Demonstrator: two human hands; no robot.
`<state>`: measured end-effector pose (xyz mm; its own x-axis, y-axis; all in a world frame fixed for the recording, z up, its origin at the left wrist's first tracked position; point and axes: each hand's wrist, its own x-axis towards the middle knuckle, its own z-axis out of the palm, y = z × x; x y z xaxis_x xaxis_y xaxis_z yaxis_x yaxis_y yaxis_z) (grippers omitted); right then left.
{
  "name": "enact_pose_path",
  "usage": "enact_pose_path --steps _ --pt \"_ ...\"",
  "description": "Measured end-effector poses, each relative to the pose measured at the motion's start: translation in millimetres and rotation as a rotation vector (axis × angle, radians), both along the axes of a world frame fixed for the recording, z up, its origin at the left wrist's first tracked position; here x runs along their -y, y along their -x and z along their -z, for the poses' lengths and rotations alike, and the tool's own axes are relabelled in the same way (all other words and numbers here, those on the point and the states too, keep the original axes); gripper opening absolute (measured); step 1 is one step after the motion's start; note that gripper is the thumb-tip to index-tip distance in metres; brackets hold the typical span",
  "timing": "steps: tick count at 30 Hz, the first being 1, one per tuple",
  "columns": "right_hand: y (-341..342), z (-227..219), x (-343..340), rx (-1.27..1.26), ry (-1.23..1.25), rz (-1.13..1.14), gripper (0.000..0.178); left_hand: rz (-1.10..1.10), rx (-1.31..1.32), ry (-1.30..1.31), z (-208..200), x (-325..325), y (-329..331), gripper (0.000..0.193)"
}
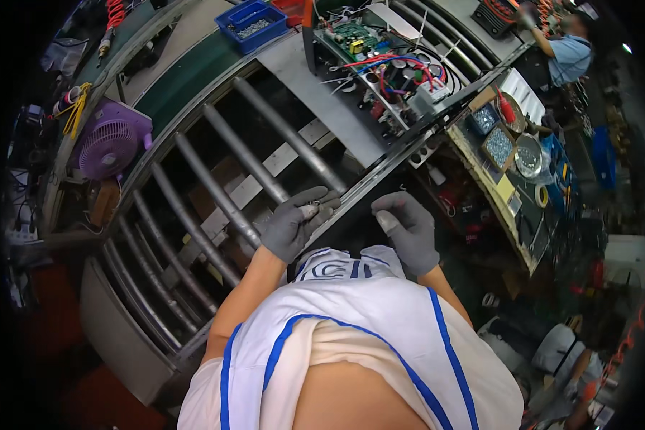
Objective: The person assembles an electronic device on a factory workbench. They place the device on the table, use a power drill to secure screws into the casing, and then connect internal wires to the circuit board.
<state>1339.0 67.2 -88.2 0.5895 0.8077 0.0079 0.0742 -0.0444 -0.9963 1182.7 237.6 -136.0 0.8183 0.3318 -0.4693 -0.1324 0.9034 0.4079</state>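
Both of my hands wear grey gloves. My left hand (297,223) is turned palm up over the metal rail of the roller conveyor (226,204), its fingers curled around small shiny metal pieces (315,203), too small to name for certain. To the right of the rail, my right hand (411,231) hangs in the air with bent fingers and the thumb a little apart. Nothing shows in it. Beyond both hands, an opened electrical unit (380,64) sits on the line, with a green circuit board (355,39) and red and blue wires exposed.
A blue bin (253,27) of small metal parts stands at the far left, a purple fan (109,147) nearer. On the right, a bench (484,165) carries trays of screws (499,147), a metal bowl (529,156) and tape (541,196). Another person (570,57) works at the far right.
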Motion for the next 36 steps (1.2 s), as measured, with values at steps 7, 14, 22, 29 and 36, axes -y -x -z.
enact_pose_path --steps 7,14,22,29,36 --pt "-153.6 -22.3 40.6 0.304 0.037 -0.031 0.013 -0.073 -0.020 0.008 4.7 64.0 -112.1 0.038" --pt "-262.5 -27.3 30.6 0.592 -0.155 0.078 0.019 -0.080 -0.047 0.002 -10.1 90.9 -182.4 0.028" --pt "-309.6 -17.6 9.2 0.432 -0.084 0.058 0.013 -0.373 0.042 -0.098 -4.1 49.7 -199.0 0.028" --pt "-330.7 3.4 22.0 0.198 0.026 0.248 0.023 -0.292 0.108 -0.068 -8.1 -17.8 -241.4 0.023" --pt "-347.2 23.2 -0.2 0.146 0.048 0.294 0.030 -0.215 0.014 -0.211 -12.2 -41.1 -274.9 0.021"
